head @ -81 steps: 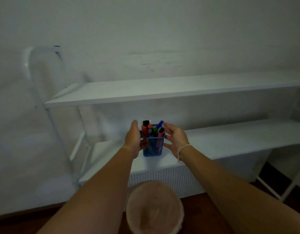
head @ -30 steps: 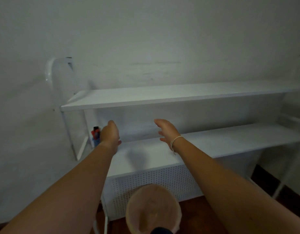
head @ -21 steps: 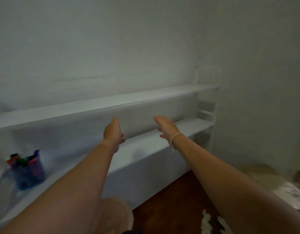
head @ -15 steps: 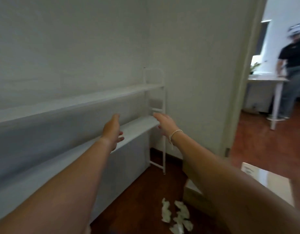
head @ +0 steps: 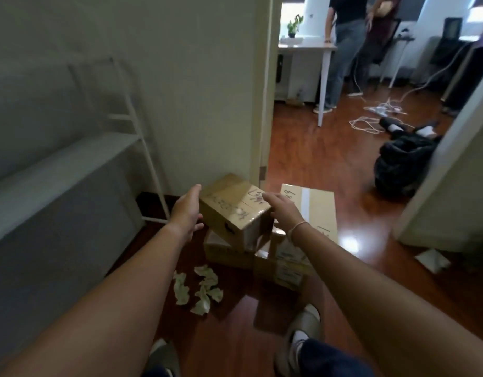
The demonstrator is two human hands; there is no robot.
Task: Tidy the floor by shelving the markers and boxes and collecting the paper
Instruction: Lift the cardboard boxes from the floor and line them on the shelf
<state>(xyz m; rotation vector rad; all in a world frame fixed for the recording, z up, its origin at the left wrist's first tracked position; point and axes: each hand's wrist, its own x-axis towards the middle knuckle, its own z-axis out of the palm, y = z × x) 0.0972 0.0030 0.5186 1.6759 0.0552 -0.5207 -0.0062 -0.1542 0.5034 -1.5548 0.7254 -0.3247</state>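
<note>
A small cardboard box (head: 233,206) with handwriting on its taped top lies tilted on a pile of other cardboard boxes (head: 282,263) on the wooden floor. My left hand (head: 187,210) hovers open at its left side and my right hand (head: 282,210) hovers open at its right side; whether either touches the box I cannot tell. A larger flat box (head: 312,210) sits behind the pile. Several crumpled paper pieces (head: 200,288) lie on the floor in front of the boxes. The white shelf unit (head: 71,156) runs along the left wall. The marker cup is out of view.
A doorway on the right opens onto another room with two standing people (head: 349,47), a white table (head: 307,49), loose cables (head: 376,115) and a black bag (head: 403,161) on the floor. A white paper scrap (head: 432,259) lies by the right wall. My feet (head: 302,330) stand below.
The blue marker cup was set on the lower shelf and let go. My view swung right from the shelf to the boxes and paper on the floor; both empty hands now flank the top box.
</note>
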